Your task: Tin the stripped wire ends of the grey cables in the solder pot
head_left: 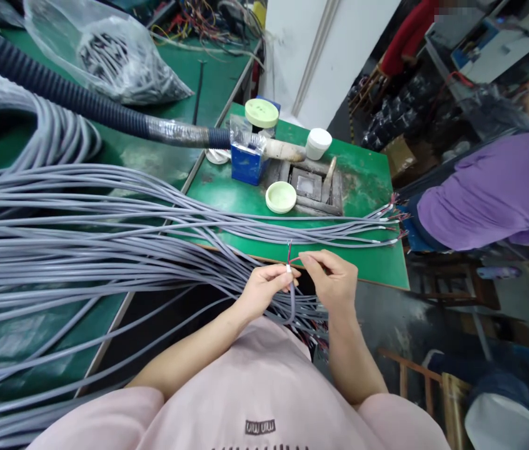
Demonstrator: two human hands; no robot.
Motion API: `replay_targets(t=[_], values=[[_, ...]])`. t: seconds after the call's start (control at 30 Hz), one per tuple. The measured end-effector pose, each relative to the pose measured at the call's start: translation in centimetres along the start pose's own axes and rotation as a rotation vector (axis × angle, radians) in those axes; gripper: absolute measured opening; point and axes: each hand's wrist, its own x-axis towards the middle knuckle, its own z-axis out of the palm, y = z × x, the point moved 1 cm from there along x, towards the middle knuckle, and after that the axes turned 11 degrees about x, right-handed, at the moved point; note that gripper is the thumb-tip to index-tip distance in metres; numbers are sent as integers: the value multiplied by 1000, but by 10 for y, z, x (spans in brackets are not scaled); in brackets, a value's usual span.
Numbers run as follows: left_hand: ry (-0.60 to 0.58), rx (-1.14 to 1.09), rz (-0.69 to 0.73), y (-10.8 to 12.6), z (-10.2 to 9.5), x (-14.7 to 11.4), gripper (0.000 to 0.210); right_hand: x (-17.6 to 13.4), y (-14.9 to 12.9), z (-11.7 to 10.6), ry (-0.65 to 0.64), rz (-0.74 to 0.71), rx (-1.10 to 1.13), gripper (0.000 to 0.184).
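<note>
Between the thumb and fingers of my left hand (pixel 264 286) is the end of a grey cable (pixel 292 301), its tip pointing up and away from me. A white band sits just below where the jacket stops, and thin wires (pixel 289 251), one of them red, spread out above it. My right hand (pixel 332 275) pinches the tip of a red wire (pixel 295 259) that is bent out to the right. Just beyond my hands, a bundle of grey cables (pixel 264 228) lies across the green table (pixel 367 265), its stripped ends at the right edge.
A black corrugated hose (pixel 105 112) ends above a framed metal pot (pixel 308 184). Nearby are a pale green dish (pixel 281 197), a white jar (pixel 318 144) and a blue box (pixel 246 164). A plastic bag (pixel 119 59) lies back left. A person in purple (pixel 494 187) is at the right.
</note>
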Motion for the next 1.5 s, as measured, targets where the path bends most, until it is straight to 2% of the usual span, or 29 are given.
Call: replay_targets(t=[0.17,0.27,0.37,0.5,0.57,0.63,0.7,0.8,0.93,1.0,1.1,1.23,1.5], values=[[-56,-233,-119,4,1,1,38,-5,2,-7,32,-111,-40,11],[-96,-365,-156,5,0,2,36,-6,1,-12,-55,-288,-74,22],[-131,-468,-156,6,-3,4,34,-9,-1,-14,-209,-469,-138,37],[-152,-549,-145,8,-3,5,29,-15,-1,-7,-367,-598,-268,41],[-161,-539,-140,10,-1,3,32,-18,2,1,-376,-654,-340,38],[-161,-488,-134,12,2,2,36,-19,7,5,-328,-708,-374,35],[-134,-369,-94,17,2,2,37,-14,12,5,-255,-740,-361,32],[-37,6,81,32,-9,3,37,3,19,-8,-124,-703,-315,30],[263,649,487,55,-43,9,22,40,19,-31,172,-581,-206,21],[386,891,630,62,-62,14,20,58,17,-35,254,-503,-169,18],[472,1162,621,62,-84,24,22,85,13,-30,233,-448,-158,18],[452,1395,522,53,-97,35,22,114,12,-8,104,-445,-164,18],[459,1490,542,47,-97,36,26,151,31,25,-68,-357,-226,20]])
